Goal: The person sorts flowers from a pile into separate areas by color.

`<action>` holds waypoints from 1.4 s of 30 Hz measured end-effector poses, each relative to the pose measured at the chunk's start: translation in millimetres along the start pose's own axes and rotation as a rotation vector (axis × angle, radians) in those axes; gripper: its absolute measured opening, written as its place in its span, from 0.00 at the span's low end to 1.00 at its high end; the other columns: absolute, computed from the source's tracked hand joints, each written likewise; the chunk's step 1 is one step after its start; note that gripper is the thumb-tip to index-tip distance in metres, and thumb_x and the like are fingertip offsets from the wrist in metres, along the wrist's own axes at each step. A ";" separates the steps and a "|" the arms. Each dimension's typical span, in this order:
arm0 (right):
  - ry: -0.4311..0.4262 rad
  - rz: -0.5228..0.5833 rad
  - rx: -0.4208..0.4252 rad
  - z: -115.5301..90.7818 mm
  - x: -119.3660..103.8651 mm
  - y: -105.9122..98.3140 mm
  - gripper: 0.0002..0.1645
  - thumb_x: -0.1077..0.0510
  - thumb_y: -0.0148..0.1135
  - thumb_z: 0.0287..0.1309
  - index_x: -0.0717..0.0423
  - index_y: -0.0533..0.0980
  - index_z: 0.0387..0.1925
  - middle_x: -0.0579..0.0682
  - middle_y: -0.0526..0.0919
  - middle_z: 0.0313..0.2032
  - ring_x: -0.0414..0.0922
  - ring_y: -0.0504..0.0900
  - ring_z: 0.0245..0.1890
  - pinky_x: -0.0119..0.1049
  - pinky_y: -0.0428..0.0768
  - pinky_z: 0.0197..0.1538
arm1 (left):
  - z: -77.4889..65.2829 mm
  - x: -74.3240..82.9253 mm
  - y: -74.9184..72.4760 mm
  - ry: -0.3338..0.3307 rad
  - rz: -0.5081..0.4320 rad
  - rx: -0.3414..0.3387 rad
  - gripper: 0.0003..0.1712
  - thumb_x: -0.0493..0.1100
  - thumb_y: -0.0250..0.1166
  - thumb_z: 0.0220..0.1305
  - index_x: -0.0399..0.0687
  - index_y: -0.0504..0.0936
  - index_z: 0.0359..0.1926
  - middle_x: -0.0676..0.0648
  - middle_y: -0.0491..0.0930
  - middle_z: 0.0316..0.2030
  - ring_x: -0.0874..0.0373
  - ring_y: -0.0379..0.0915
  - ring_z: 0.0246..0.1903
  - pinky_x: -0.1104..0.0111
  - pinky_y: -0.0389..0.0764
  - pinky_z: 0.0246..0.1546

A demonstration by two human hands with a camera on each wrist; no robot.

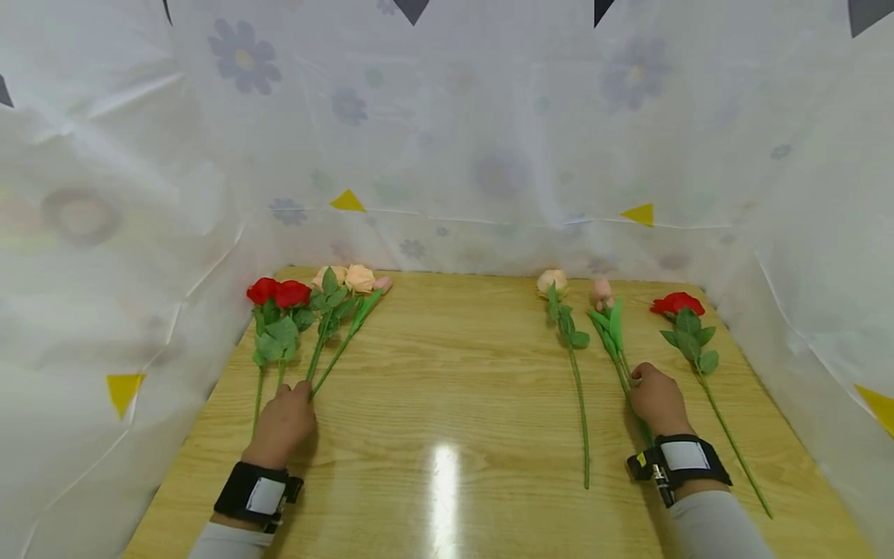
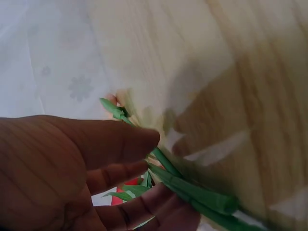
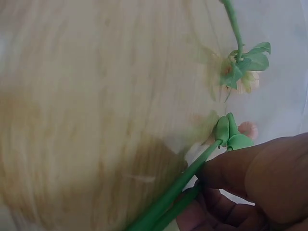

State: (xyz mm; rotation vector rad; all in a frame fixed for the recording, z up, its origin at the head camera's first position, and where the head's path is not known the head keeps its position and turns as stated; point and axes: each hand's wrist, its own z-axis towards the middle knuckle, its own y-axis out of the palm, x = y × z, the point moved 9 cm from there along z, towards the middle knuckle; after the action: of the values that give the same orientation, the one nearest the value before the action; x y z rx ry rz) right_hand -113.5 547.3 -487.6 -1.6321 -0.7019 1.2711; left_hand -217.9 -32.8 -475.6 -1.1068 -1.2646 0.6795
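Note:
My left hand (image 1: 285, 419) holds green stems from the left group of flowers, with the thumb above and fingers beneath them in the left wrist view. Those stems (image 2: 207, 195) lead up to peach roses (image 1: 359, 278) and a pink tulip (image 1: 382, 285). Two red roses (image 1: 292, 293) lie just left of them, their lower stems partly behind the hand. On the right side, my right hand (image 1: 659, 398) pinches the green stem (image 3: 185, 180) of a pink tulip (image 1: 601, 293) between thumb and fingers. Its lower end is hidden under the wrist.
A peach rose (image 1: 552, 282) lies left of the right hand, and a red rose (image 1: 677, 303) to its right. The wooden table (image 1: 447, 373) is edged by white flower-patterned sheeting (image 1: 454, 140) at the back and sides. Yellow pennants (image 1: 348, 201) hang on it.

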 end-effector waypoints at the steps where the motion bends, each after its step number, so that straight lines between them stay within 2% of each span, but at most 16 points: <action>1: 0.002 0.001 0.000 0.0 0.2 0.2 0.18 0.70 0.51 0.55 0.77 0.71 0.48 0.71 0.80 0.36 0.63 0.80 0.33 0.54 0.76 0.33 | -0.7 0.0 -0.8 0.015 0.008 0.023 0.14 0.27 0.52 0.61 0.26 0.74 0.48 0.32 0.71 0.30 0.36 0.74 0.24 0.47 0.75 0.25; 5: 0.014 0.006 -0.026 -1.0 0.4 0.2 0.18 0.67 0.53 0.57 0.77 0.71 0.48 0.69 0.81 0.35 0.60 0.80 0.31 0.52 0.76 0.32 | -2.9 1.2 -2.8 0.061 0.030 0.073 0.12 0.24 0.51 0.64 0.26 0.73 0.48 0.31 0.72 0.29 0.35 0.75 0.25 0.47 0.76 0.25; 9: 0.072 0.043 -0.067 -2.9 6.9 -0.4 0.21 0.61 0.52 0.61 0.76 0.70 0.49 0.69 0.80 0.38 0.58 0.78 0.32 0.50 0.76 0.33 | -3.8 -0.4 -3.6 0.072 0.054 0.104 0.11 0.23 0.51 0.63 0.25 0.73 0.45 0.31 0.74 0.28 0.33 0.76 0.26 0.45 0.76 0.27; 14: 0.140 0.130 -0.118 -6.9 13.9 1.7 0.27 0.54 0.50 0.67 0.75 0.67 0.54 0.72 0.77 0.46 0.59 0.79 0.38 0.50 0.77 0.36 | -2.0 -4.8 -2.7 0.050 0.081 0.091 0.04 0.23 0.51 0.61 0.27 0.72 0.32 0.33 0.74 0.24 0.34 0.76 0.27 0.46 0.76 0.27; 17: 0.159 0.159 -0.138 -10.5 14.4 2.9 0.30 0.51 0.49 0.68 0.76 0.66 0.57 0.74 0.75 0.50 0.61 0.79 0.40 0.50 0.77 0.37 | -1.6 -7.0 -3.3 0.039 0.071 0.078 0.04 0.23 0.51 0.60 0.28 0.71 0.30 0.34 0.74 0.24 0.35 0.76 0.27 0.46 0.76 0.27; 22: 0.184 0.168 -0.151 -15.4 16.1 0.3 0.32 0.49 0.49 0.69 0.75 0.65 0.58 0.76 0.71 0.54 0.65 0.76 0.47 0.54 0.76 0.42 | 0.5 -11.4 -6.9 0.017 0.044 0.074 0.05 0.23 0.51 0.59 0.26 0.72 0.35 0.32 0.75 0.25 0.33 0.76 0.29 0.45 0.77 0.28; 29: 0.198 0.178 -0.120 -18.9 20.8 -5.2 0.33 0.47 0.47 0.71 0.73 0.65 0.60 0.75 0.72 0.54 0.65 0.77 0.46 0.53 0.76 0.41 | 7.0 -10.5 -12.4 -0.035 -0.053 0.040 0.22 0.23 0.53 0.56 0.22 0.72 0.54 0.30 0.79 0.34 0.36 0.78 0.34 0.48 0.77 0.31; 35: 0.143 0.210 0.018 -23.1 4.2 -13.4 0.28 0.51 0.49 0.71 0.72 0.68 0.58 0.71 0.76 0.49 0.61 0.77 0.41 0.50 0.76 0.37 | 11.4 12.0 -15.0 -0.014 -0.168 0.062 0.25 0.26 0.53 0.58 0.25 0.70 0.59 0.32 0.79 0.38 0.44 0.75 0.31 0.53 0.75 0.29; 38: 0.100 0.223 0.106 -23.7 -14.4 -18.4 0.24 0.53 0.51 0.70 0.71 0.71 0.55 0.66 0.78 0.45 0.55 0.78 0.36 0.44 0.75 0.33 | 15.5 30.7 -11.1 0.005 -0.208 0.076 0.26 0.27 0.53 0.60 0.27 0.70 0.61 0.34 0.78 0.39 0.47 0.73 0.29 0.56 0.74 0.28; 42: 0.028 0.262 0.187 -23.1 -49.1 -20.3 0.18 0.57 0.53 0.69 0.68 0.74 0.52 0.61 0.80 0.40 0.50 0.77 0.31 0.39 0.73 0.29 | 20.1 61.2 1.2 0.051 -0.238 0.094 0.25 0.27 0.55 0.60 0.29 0.72 0.60 0.37 0.77 0.37 0.50 0.71 0.27 0.58 0.73 0.27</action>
State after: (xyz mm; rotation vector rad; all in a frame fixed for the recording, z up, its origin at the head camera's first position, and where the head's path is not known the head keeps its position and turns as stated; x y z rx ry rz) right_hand -104.5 506.5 -447.5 -1.6201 -0.3464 1.4495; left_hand -223.3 27.7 -453.9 -0.8743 -1.2830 0.5231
